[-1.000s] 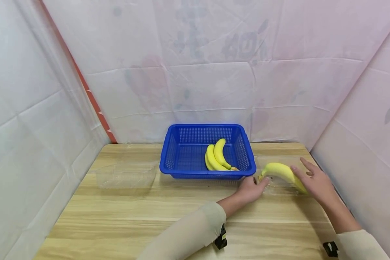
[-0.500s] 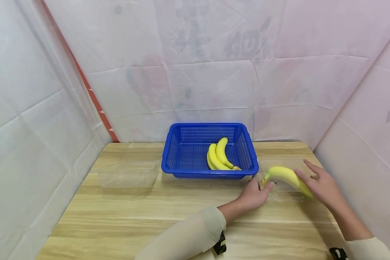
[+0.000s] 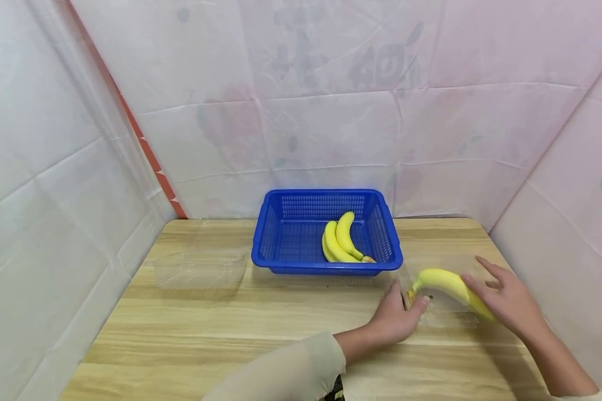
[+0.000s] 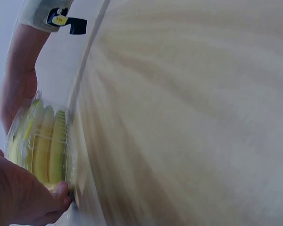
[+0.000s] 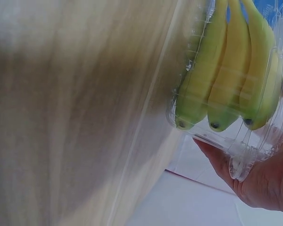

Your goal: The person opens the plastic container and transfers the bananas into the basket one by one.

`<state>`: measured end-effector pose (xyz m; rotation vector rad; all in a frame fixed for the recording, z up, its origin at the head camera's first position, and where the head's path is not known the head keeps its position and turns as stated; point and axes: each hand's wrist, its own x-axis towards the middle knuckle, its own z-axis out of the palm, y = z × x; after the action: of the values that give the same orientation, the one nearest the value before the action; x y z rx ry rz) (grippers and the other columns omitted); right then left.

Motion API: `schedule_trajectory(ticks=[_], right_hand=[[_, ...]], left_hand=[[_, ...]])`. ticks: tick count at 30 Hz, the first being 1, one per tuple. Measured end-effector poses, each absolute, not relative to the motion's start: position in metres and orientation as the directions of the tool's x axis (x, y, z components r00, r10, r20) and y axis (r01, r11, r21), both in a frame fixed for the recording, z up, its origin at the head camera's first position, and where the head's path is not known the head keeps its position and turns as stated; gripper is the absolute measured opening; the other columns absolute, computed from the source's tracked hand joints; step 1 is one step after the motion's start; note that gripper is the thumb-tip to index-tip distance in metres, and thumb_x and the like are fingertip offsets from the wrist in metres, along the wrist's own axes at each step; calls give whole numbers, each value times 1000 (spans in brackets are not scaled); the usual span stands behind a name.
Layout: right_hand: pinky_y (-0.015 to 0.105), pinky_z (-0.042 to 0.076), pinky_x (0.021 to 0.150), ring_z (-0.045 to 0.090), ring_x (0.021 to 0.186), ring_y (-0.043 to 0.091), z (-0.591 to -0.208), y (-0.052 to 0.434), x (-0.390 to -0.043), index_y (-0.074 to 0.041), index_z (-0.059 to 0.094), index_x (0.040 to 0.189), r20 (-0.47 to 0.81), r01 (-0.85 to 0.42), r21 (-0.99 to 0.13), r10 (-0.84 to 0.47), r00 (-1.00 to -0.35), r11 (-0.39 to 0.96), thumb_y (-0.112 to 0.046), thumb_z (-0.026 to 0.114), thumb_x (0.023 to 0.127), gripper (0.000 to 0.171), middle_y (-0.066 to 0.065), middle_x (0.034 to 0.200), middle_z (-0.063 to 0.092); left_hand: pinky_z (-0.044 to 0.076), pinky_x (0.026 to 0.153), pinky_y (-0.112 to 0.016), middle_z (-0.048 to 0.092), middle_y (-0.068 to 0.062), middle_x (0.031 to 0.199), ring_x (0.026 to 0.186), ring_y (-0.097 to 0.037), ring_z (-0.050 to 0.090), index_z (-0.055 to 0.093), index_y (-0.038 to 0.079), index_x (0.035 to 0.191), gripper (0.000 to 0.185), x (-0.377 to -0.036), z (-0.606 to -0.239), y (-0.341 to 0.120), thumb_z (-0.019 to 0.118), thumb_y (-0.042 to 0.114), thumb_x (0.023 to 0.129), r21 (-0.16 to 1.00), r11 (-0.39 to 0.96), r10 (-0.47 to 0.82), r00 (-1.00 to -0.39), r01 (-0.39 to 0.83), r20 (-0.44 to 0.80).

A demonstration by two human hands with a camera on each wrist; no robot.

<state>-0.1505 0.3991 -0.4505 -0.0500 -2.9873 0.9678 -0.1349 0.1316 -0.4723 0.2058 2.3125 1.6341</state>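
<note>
A bunch of yellow bananas (image 3: 448, 284) lies in a clear plastic container (image 3: 443, 317) on the wooden table (image 3: 231, 334), right of the blue basket (image 3: 326, 267). My left hand (image 3: 398, 317) pinches the container's left end by the banana stems. My right hand (image 3: 506, 298) rests on the bunch's right end with its fingers spread and straight. The left wrist view shows the bananas (image 4: 45, 141) behind the clear wall, with my thumb (image 4: 59, 193) on the container's edge. In the right wrist view the bananas (image 5: 231, 70) fill the container (image 5: 245, 150) against my palm (image 5: 264, 183).
The blue basket holds another bunch of bananas (image 3: 341, 242) at the table's back middle. A second clear container (image 3: 198, 267) stands at the left. Pale cloth walls close in on three sides; the right wall (image 3: 572, 195) is close to my right hand.
The container with its bananas has slid a little toward me and to the right, both hands moving with it. The basket and the left container have not moved.
</note>
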Motion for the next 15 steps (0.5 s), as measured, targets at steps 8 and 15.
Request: schedule_trajectory(ticks=[8,15], right_hand=[[78,47,88,60,123,67,-453,388,-138,-1,37,164,26,9,-548,28,-999,837,-52,58,107,80,45,156,40],[80,46,84,60,122,67,-453,376,-125,-4,35,166,11,10,-533,19,-1000,846,-54,57,107,81,48,154,38]], left_hand=[[48,119,-36,62,-5,146,142,-14,54,45,11,158,68,-119,-471,120,66,46,103,932,351,280,-940,-90,-196],[47,120,-35,62,-4,149,143,-15,55,46,16,159,68,-107,-469,109,69,44,102,935,341,270,-943,-94,-194]])
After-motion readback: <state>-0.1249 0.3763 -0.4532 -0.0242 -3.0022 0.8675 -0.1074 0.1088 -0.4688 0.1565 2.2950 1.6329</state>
